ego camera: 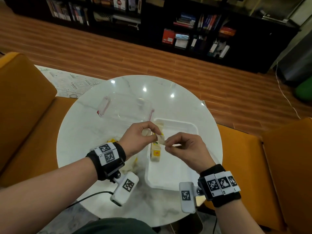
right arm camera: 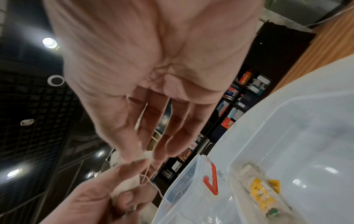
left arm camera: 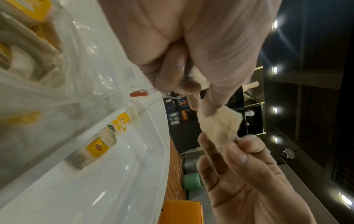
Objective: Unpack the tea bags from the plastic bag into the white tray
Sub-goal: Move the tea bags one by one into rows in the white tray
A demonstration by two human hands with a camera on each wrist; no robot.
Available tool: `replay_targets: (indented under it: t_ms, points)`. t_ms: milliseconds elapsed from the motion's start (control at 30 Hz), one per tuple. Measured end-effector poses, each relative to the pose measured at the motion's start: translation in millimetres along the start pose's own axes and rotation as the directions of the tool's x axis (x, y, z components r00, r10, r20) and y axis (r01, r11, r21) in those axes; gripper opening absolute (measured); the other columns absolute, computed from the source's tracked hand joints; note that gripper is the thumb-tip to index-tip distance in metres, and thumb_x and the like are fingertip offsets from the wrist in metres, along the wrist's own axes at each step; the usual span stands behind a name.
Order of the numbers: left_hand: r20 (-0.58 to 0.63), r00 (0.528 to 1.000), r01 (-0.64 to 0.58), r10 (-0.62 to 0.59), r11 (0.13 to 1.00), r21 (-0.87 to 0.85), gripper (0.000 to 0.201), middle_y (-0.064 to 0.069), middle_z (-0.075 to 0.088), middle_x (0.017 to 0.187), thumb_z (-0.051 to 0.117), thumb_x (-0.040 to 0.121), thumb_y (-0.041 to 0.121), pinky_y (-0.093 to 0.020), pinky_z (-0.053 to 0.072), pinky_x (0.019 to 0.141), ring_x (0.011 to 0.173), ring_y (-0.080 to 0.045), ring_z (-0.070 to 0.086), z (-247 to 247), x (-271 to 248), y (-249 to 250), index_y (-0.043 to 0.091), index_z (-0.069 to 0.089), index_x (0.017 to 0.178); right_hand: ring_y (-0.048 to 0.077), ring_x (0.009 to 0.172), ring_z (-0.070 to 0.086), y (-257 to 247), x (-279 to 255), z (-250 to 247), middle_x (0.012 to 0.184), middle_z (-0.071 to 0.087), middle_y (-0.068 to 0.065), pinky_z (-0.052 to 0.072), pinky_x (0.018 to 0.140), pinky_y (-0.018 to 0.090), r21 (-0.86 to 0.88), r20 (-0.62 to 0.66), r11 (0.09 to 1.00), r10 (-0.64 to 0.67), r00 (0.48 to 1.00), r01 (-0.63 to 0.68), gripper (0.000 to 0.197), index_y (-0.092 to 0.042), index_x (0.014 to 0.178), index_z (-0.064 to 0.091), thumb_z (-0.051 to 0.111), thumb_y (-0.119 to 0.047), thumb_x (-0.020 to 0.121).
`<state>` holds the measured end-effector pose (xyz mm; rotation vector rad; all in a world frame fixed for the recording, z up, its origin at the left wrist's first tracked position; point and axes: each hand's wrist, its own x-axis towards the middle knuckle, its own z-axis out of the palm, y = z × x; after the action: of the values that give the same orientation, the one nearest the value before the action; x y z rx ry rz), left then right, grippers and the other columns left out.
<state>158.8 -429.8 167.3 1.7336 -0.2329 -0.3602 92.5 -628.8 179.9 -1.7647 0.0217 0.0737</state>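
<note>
2 hands on 1 tea bag point(ego camera: 160, 139) right now, held up in the air over the near-left edge of the white tray point(ego camera: 192, 126); left hand point(ego camera: 141, 138) pinches one end between thumb and forefinger, with its other fingers curled round what looks like more tea bag paper; right hand point(ego camera: 183, 150) pinches the opposite corner with thumb and fingertip, the rest of its fingers loosely spread; my guess is they're pulling 2 stuck bags apart, or untangling the string point(right arm camera: 153, 185) that dangles between the hands, since you'd hardly need both hands just to drop a bag in.

Inside the tray there's already a row of tea bags point(ego camera: 156, 152) with yellow tags lined up along the left wall, so the job looks under way but far from done; the plastic bag point(left arm camera: 47, 72) sits on the round white table point(ego camera: 81, 132) just left of the tray, under the left wrist, and it looks like plenty of bags are left in it; keeping it that close probably means short trips.

Behind all that sits a clear container point(ego camera: 125, 108) with red clips, not touching the hands; can't tell what it's for; orange seats point(ego camera: 25, 98) ring the table.
</note>
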Motion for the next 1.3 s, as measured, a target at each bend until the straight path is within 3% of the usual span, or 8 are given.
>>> replay_targets:
  t_ms: [100, 200, 367, 567, 733, 900, 1133, 1300]
  points:
    - [-0.008, 0.999, -0.046, 0.046, 0.999, 0.026, 0.022, 0.014, 0.073, 0.086, 0.070, 0.084, -0.002, -0.015, 0.045, 0.076, 0.079, 0.004, 0.065, 0, 1, 0, 0.019, 0.073, 0.085, 0.021, 0.093, 0.073, 4, -3, 2, 0.091, 0.076, 0.007, 0.060, 0.081, 0.035, -0.056, 0.029, 0.998, -0.010, 1.000, 0.011, 0.012, -0.006, 0.084, 0.075, 0.073, 0.006, 0.084]
    - [0.031, 0.998, -0.058, 0.058, 0.998, -0.005, 0.021, 0.023, 0.061, 0.060, 0.067, 0.086, -0.007, -0.009, 0.040, 0.062, 0.058, 0.008, 0.056, 0, 0, 3, 0.013, 0.071, 0.088, 0.022, 0.089, 0.071, 5, 3, 3, 0.095, 0.074, 0.004, 0.057, 0.077, 0.035, 0.018, -0.151, 1.000, 0.024, 0.988, -0.022, 0.012, -0.011, 0.092, 0.071, 0.071, 0.001, 0.089]
    - [0.086, 0.987, -0.141, 0.139, 0.990, 0.028, 0.016, 0.011, 0.070, 0.089, 0.074, 0.076, 0.019, -0.032, 0.052, 0.084, 0.089, -0.012, 0.067, -1, -1, 3, 0.034, 0.073, 0.080, 0.028, 0.100, 0.072, 3, 8, 8, 0.115, 0.073, 0.004, 0.061, 0.083, 0.038, 0.195, -0.033, 0.978, 0.080, 0.996, -0.072, 0.031, -0.018, 0.124, 0.067, 0.070, -0.008, 0.095]
    - [0.052, 0.995, -0.092, 0.088, 0.993, 0.071, 0.030, 0.013, 0.070, 0.090, 0.077, 0.085, 0.007, -0.025, 0.048, 0.084, 0.087, 0.003, 0.063, -5, -3, -5, 0.026, 0.068, 0.107, 0.016, 0.078, 0.069, 14, 13, 6, 0.086, 0.073, -0.002, 0.057, 0.073, 0.029, 0.065, -0.122, 0.996, 0.074, 0.990, -0.066, 0.027, -0.015, 0.110, 0.073, 0.074, 0.001, 0.088]
    - [0.060, 0.968, 0.251, -0.243, 0.937, -0.243, 0.033, -0.005, 0.064, 0.082, 0.049, 0.088, -0.003, -0.017, 0.026, 0.042, 0.049, -0.011, 0.044, -14, -4, -2, 0.014, 0.061, 0.113, 0.018, 0.076, 0.075, 51, 28, 4, 0.089, 0.076, -0.004, 0.061, 0.078, 0.035, -0.245, -0.141, 0.947, 0.178, 0.974, -0.208, 0.016, -0.026, 0.091, 0.076, 0.077, -0.011, 0.086]
    - [0.090, 0.942, 0.336, -0.324, 0.897, -0.286, 0.038, -0.005, 0.054, 0.071, 0.045, 0.071, 0.007, -0.016, 0.020, 0.041, 0.051, -0.016, 0.041, -27, -4, -6, 0.013, 0.059, 0.106, 0.000, 0.061, 0.064, 82, 40, 18, 0.082, 0.075, -0.004, 0.059, 0.071, 0.028, -0.594, 0.134, 0.760, 0.416, 0.900, -0.263, 0.017, -0.026, 0.081, 0.073, 0.076, -0.009, 0.081]
    - [-0.011, 0.947, 0.310, -0.320, 0.925, -0.218, 0.023, -0.004, 0.066, 0.080, 0.055, 0.090, -0.001, -0.028, 0.019, 0.051, 0.063, -0.016, 0.059, -33, -6, -16, 0.014, 0.061, 0.106, 0.012, 0.073, 0.065, 105, 66, 35, 0.078, 0.068, -0.007, 0.049, 0.062, 0.020, -0.725, 0.074, 0.630, 0.473, 0.878, -0.279, 0.021, -0.027, 0.074, 0.065, 0.076, -0.012, 0.082]
    - [-0.013, 0.956, 0.287, -0.292, 0.946, -0.152, 0.017, -0.006, 0.077, 0.094, 0.067, 0.094, 0.008, -0.026, 0.026, 0.050, 0.074, -0.019, 0.071, -36, -10, -18, 0.015, 0.061, 0.108, 0.017, 0.080, 0.065, 112, 71, 38, 0.086, 0.069, -0.005, 0.053, 0.071, 0.029, -0.748, -0.021, 0.579, 0.468, 0.884, -0.324, 0.018, -0.028, 0.076, 0.063, 0.078, -0.021, 0.082]
